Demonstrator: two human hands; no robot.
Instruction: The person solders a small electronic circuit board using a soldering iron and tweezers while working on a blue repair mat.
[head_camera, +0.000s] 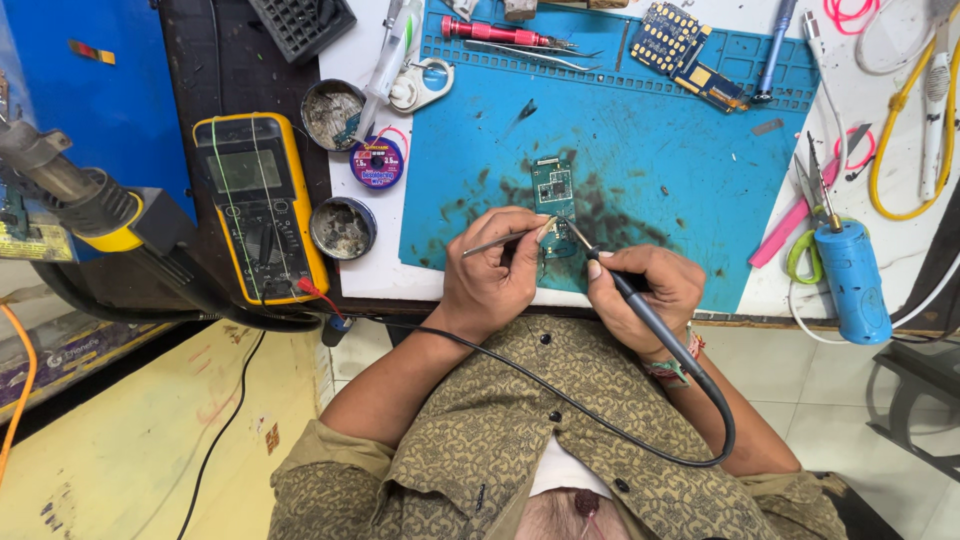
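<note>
Soldering in hand, by the look of it: right hand (650, 290) closed around a black-handled soldering iron (625, 285), holding it pen-fashion, thin tip slanting up-left toward the small green circuit board (553, 205). Left hand (495, 275) pinching slim metal tweezers (500, 240), points meeting the iron's tip at the board's lower edge. Board lying flat near the front edge of the blue work mat (680, 140), itself on the desk, on a patch smudged dark with residue. Next move likely calling for a steady tip on 1 tiny joint and a firm, still tweezers grip, judging by how close the 2 tools are sitting. Iron's black cord (560, 395) looping across the patterned shirt. Mat looking rubbery, ridged along its far edge, stained. To the left, a yellow-cased multimeter (258, 205), rectangular, with a grey screen; 2 round tins (342, 228) of dull grey paste; a small purple spool of solder wire (377, 163). A blue cylinder (848, 280) standing at right.
</note>
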